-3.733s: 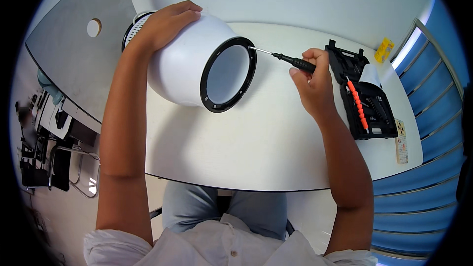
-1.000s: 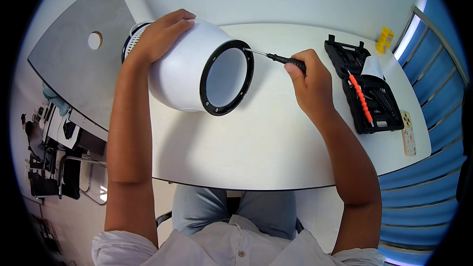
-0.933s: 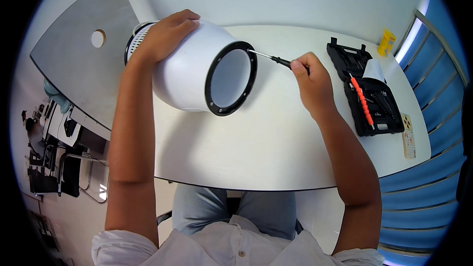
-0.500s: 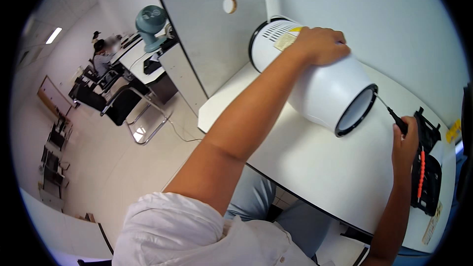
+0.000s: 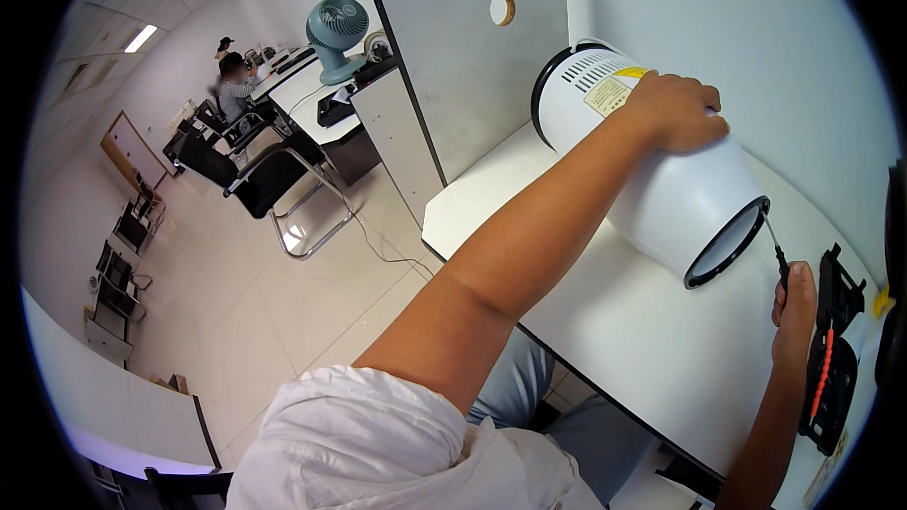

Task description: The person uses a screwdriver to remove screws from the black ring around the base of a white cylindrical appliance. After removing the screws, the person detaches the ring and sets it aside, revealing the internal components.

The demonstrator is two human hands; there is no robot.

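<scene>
A white, rounded appliance (image 5: 661, 203) lies on its side on the white table, with vent slots and a yellow label near its far end. Black rims edge both ends. My left hand (image 5: 675, 113) grips the appliance from above, fingers curled over its far side. In my right hand (image 5: 795, 307) is a screwdriver (image 5: 781, 264) with a black handle and thin metal shaft. Its tip meets the black rim (image 5: 761, 211) at the appliance's near right end; whether it sits in a screw or a gap is too small to tell.
Right of my right hand lies an open black tool case (image 5: 831, 349) holding an orange-red strip (image 5: 822, 373). A grey partition (image 5: 472, 66) stands behind the table's left part. Beyond it are a green fan (image 5: 337, 33), a black chair (image 5: 260, 179) and a seated person (image 5: 233, 94).
The whole view has shifted, so things appear farther right. The screwdriver now stands steeper, and my right hand has turned around its handle. My left hand keeps its hold on the appliance.
</scene>
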